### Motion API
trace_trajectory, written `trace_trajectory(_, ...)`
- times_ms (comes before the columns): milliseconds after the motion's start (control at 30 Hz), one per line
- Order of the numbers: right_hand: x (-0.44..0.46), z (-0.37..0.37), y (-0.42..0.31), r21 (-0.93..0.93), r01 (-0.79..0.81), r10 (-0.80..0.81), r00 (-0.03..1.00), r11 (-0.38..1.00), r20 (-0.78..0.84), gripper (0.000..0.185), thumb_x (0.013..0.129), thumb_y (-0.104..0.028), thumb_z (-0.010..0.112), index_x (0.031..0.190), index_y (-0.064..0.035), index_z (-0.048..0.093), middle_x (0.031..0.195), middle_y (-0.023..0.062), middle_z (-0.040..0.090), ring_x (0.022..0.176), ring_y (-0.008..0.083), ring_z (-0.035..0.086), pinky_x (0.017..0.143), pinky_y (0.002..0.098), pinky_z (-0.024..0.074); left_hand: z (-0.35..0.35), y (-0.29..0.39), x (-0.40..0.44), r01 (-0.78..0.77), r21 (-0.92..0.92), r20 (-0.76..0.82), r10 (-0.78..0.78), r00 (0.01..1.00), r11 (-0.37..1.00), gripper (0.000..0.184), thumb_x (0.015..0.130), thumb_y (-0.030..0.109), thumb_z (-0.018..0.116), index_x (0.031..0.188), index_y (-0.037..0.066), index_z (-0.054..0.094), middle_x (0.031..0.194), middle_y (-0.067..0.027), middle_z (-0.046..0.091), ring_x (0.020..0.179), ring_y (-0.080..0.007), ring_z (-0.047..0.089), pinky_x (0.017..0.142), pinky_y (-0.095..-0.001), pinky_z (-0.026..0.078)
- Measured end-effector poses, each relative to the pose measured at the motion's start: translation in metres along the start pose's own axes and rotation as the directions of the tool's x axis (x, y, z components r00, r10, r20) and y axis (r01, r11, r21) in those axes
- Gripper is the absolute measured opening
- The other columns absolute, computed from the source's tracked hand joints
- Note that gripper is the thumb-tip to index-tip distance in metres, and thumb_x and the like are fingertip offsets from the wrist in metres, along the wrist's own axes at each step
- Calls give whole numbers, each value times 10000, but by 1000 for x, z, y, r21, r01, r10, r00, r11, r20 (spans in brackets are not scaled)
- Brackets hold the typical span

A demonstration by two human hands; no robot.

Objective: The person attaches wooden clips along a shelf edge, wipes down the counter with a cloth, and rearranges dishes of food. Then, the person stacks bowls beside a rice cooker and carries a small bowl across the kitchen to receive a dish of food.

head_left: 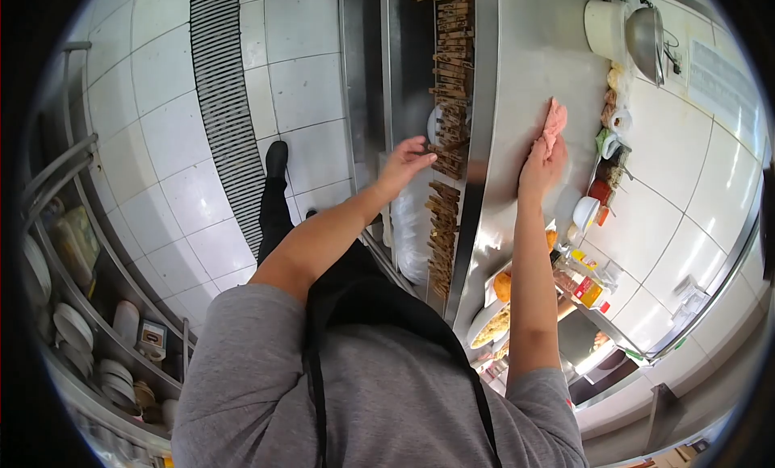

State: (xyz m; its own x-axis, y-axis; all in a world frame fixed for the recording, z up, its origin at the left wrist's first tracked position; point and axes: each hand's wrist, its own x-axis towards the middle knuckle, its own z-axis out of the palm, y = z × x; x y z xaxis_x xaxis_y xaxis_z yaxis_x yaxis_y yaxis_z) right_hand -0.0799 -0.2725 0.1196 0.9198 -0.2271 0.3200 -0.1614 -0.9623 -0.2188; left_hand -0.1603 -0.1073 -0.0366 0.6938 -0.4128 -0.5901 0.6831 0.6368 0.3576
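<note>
My right hand (541, 168) is closed around a crumpled pink cloth (554, 123), which rests against the stainless steel counter (539, 56). Left of the counter's edge runs a long row of wooden clothespins (454, 44), with a gap partway along it. My left hand (406, 166) is beside this row, its fingers slightly curled and apart. Its fingertips are close to the clothespins by the gap; whether they touch is hard to tell. I see nothing held in that hand.
Along the wall stand a cream tub (605, 30), a metal bowl (646, 47), a white bowl (585, 215) and bottles (588, 290). A plate of food (490, 327) lies near my right forearm. Shelves with dishes (74, 327) are behind me on the left; a floor drain (219, 89) crosses the tiles.
</note>
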Motion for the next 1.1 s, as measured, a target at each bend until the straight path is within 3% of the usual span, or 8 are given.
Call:
trace_trajectory(67, 2, -2, -2, 59, 25, -27, 999, 998, 34, 357, 779, -173, 514, 1105, -28, 522, 1162, 174, 483, 1074, 326, 440, 918, 398, 338, 4, -8, 4, -339, 390, -195, 437, 878, 856, 420, 762, 256, 676, 1085, 20, 547, 939, -35, 600, 801, -82, 509, 710, -208, 405)
trace_trajectory(200, 1, 0, -3, 75, 10, -10, 1000, 997, 6, 354, 769, -163, 524, 1096, -27, 528, 1140, 173, 497, 1055, 326, 451, 903, 403, 346, 19, -7, 12, -352, 406, -10, 389, 921, 844, 319, 791, 227, 643, 1017, 12, 577, 904, -34, 593, 802, -95, 528, 728, -219, 408)
trace_trajectory(367, 1, 4, 5, 47, 36, -34, 999, 998, -30, 339, 773, -159, 519, 1087, -30, 532, 1134, 176, 497, 1052, 332, 449, 897, 406, 350, 21, -5, 12, -225, 28, -32, 226, 974, 974, 145, 834, 126, 570, 905, 9, 617, 848, -30, 603, 800, -95, 541, 742, -219, 419)
trace_trajectory(500, 2, -1, -5, 86, 1, -4, 999, 996, 32, 344, 782, -175, 517, 1096, -35, 530, 1150, 186, 484, 1058, 340, 445, 901, 406, 348, 23, -7, 18, -455, 294, 115, 442, 890, 840, 194, 842, 124, 549, 984, 1, 596, 911, -54, 605, 827, -109, 547, 757, -227, 419)
trace_trajectory(667, 1, 2, 1, -32, 85, -85, 996, 996, -27, 385, 805, -187, 497, 1143, -6, 472, 1084, 154, 524, 1020, 283, 476, 881, 363, 362, 37, -5, 32, -169, 225, -164, 209, 964, 960, 259, 767, 195, 634, 921, -11, 607, 884, -67, 583, 790, -133, 564, 716, -254, 448)
trace_trajectory(767, -2, 5, 0, 413, -229, 240, 970, 882, 26, 489, 839, -200, 499, 1253, 10, 342, 1157, 150, 468, 1053, 243, 461, 897, 341, 361, 33, -3, 36, -167, 259, -89, 196, 977, 951, 281, 756, 221, 648, 930, 7, 589, 877, -53, 592, 782, -128, 564, 688, -256, 449)
trace_trajectory(867, -3, 1, 5, 521, -88, 208, 962, 849, -176, 561, 839, -223, 497, 1280, 48, 281, 1276, 166, 348, 1126, 243, 406, 963, 336, 308, 26, 8, 29, 40, 61, 100, -46, 994, 997, 298, 758, 218, 643, 989, 41, 582, 883, -30, 604, 820, -116, 550, 717, -240, 419)
trace_trajectory(1100, -1, 2, 6, 575, -163, 233, 971, 802, -51, 552, 818, -229, 535, 1253, 46, 336, 1248, 162, 394, 1144, 247, 392, 966, 320, 303, 1, 3, 24, 100, -103, 20, -98, 995, 990, 275, 787, 219, 627, 1033, 114, 561, 965, 43, 586, 936, -55, 480, 797, -245, 345)
